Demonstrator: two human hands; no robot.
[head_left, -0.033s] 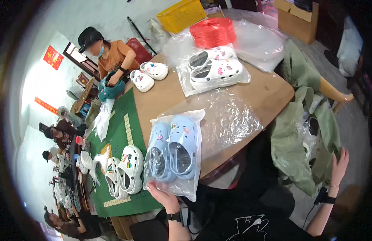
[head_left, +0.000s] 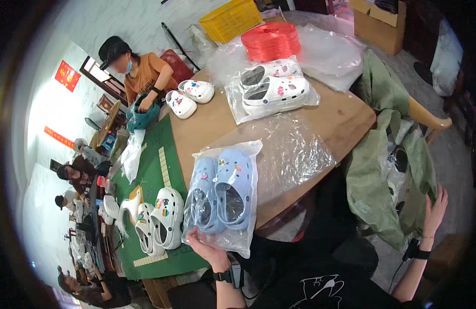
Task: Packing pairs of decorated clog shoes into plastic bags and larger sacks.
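Note:
A pair of light blue clogs (head_left: 233, 190) with small charms lies in a clear plastic bag (head_left: 238, 243) at the near edge of the table. The fingers of my left hand (head_left: 211, 252) are closed on the bag's lower left corner. At the far right, my right hand (head_left: 434, 213) has its fingers stretched out against the edge of a green woven sack (head_left: 369, 185). Bagged things show in the sack's opening, partly hidden by its folds. Beside the blue pair, white clogs (head_left: 167, 219) with colourful charms stand on a green mat (head_left: 161, 265).
A flat clear bag (head_left: 300, 159) lies on the brown tabletop (head_left: 197, 136). Behind it are bagged white clogs (head_left: 279, 93), a red twine roll (head_left: 270, 41) and loose white clogs (head_left: 197, 91). Across the table a person (head_left: 150, 72) handles a teal clog (head_left: 143, 114).

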